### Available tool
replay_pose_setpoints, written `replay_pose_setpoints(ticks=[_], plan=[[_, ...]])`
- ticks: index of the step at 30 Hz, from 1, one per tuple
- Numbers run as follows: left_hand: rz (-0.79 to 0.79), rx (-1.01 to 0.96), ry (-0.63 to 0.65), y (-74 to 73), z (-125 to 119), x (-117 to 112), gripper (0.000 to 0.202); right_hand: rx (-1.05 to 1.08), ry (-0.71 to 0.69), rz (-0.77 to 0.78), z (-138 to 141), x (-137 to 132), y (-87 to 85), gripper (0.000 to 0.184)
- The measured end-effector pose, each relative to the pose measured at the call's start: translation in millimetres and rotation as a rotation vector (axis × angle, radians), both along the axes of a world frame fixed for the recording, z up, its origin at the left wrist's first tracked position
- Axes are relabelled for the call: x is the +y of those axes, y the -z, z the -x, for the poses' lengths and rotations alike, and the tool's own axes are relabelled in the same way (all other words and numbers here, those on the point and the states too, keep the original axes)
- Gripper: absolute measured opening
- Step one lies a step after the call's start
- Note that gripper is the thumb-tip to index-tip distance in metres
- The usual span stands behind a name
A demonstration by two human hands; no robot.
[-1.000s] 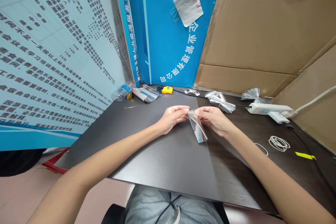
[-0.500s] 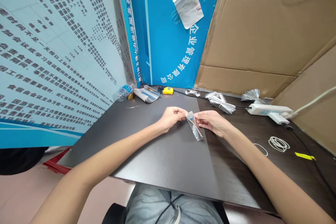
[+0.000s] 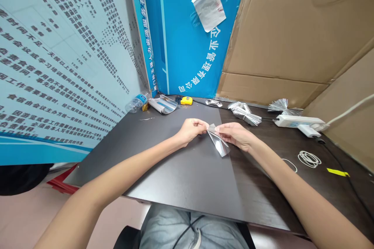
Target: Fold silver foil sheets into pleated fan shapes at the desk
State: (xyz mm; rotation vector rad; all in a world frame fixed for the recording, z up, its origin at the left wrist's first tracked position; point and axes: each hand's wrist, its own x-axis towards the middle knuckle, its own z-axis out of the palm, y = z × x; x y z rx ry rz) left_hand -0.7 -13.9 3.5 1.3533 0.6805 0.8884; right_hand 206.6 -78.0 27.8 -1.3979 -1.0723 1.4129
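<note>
A strip of shiny silver foil film (image 3: 218,142) hangs folded between my hands over a grey sheet (image 3: 187,171) on the desk. My left hand (image 3: 191,131) pinches its upper corner between the fingertips. My right hand (image 3: 235,135) grips the same corner from the other side. The lower end of the strip angles down and to the right, free of the sheet's surface as far as I can tell. Part of the top of the strip is hidden by my fingers.
Bundles of silver bristles (image 3: 246,113) and a white power strip (image 3: 296,121) lie at the back right. A white cord coil (image 3: 309,159) and a yellow strip (image 3: 337,172) lie to the right. A water bottle (image 3: 136,103), foil sheets (image 3: 163,105) and a yellow tape measure (image 3: 186,100) stand at the back left.
The foil strip has swung from a narrow fold to a wider, flatter shape, its lower end now further right. My hands stay close together, with little movement.
</note>
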Motion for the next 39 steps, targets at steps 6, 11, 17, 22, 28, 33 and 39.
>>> replay_pose_setpoints(ticks=[6, 11, 17, 22, 28, 33, 39], plan=[[0.013, -0.005, 0.001, 0.8, 0, 2, 0.014, -0.045, 0.004, -0.041, -2, 1, 3.8, 0.034], [0.014, -0.029, -0.028, 1.5, 1, 1, 0.017, -0.031, -0.066, -0.017, -3, -1, -0.2, 0.04], [-0.043, -0.016, -0.034, 3.4, 1, 5, 0.021, -0.059, -0.035, -0.021, -4, -1, -1.3, 0.044], [-0.39, 0.149, -0.027, 1.5, 9, 10, 0.026, -0.039, -0.058, -0.055, -5, -2, -1.3, 0.046], [-1.371, 0.273, 0.07, -8.3, 28, 17, 0.03, 0.051, -0.106, 0.022, -8, -2, -4.9, 0.05], [-1.487, 0.349, 0.084, -8.9, 30, 18, 0.029, 0.119, -0.131, 0.04, -5, -2, -5.4, 0.039], [-1.249, 0.318, 0.055, -5.3, 30, 16, 0.025, 0.152, -0.049, -0.015, 2, -1, -3.0, 0.028]])
